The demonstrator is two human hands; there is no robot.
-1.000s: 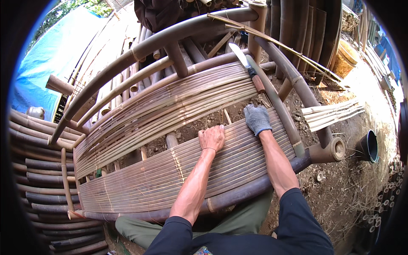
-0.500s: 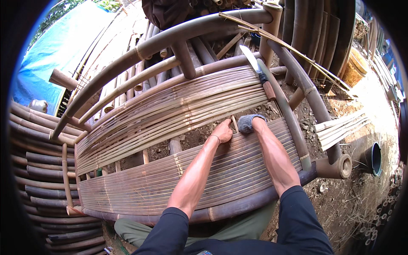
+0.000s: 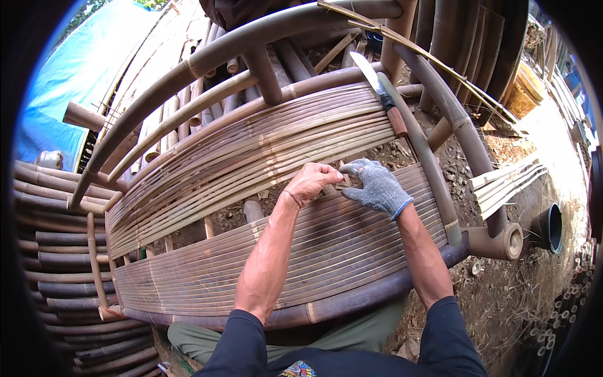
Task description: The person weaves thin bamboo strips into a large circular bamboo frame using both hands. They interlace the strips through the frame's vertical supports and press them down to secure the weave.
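My bare left hand [image 3: 312, 180] is raised over the gap in a bamboo bench seat, its thumb and fingertips pinched together. Whatever they may hold is too small to make out. Facing it, my right hand [image 3: 379, 188] wears a grey knit glove, with thumb and forefinger apart close to the left fingertips. Beneath both hands lie the near bamboo slats [image 3: 251, 267], dark and evenly laid. Beyond the gap are loose, paler slats [image 3: 251, 144]. A large knife [image 3: 383, 94] with a wooden handle rests across their right end, blade pointing away from me.
A thick bamboo backrest rail [image 3: 245, 44] arches along the far side, and an armrest [image 3: 461, 119] stands at the right. Split strips [image 3: 509, 182] and a dark bucket [image 3: 548, 227] are on the ground at right. Bamboo poles [image 3: 75, 270] are stacked at left, near a blue tarp [image 3: 94, 56].
Both hands have risen from down in the slat gap. The left pinches its fingertips together, and the gloved right has turned and spread its thumb and forefinger. The view has shifted slightly.
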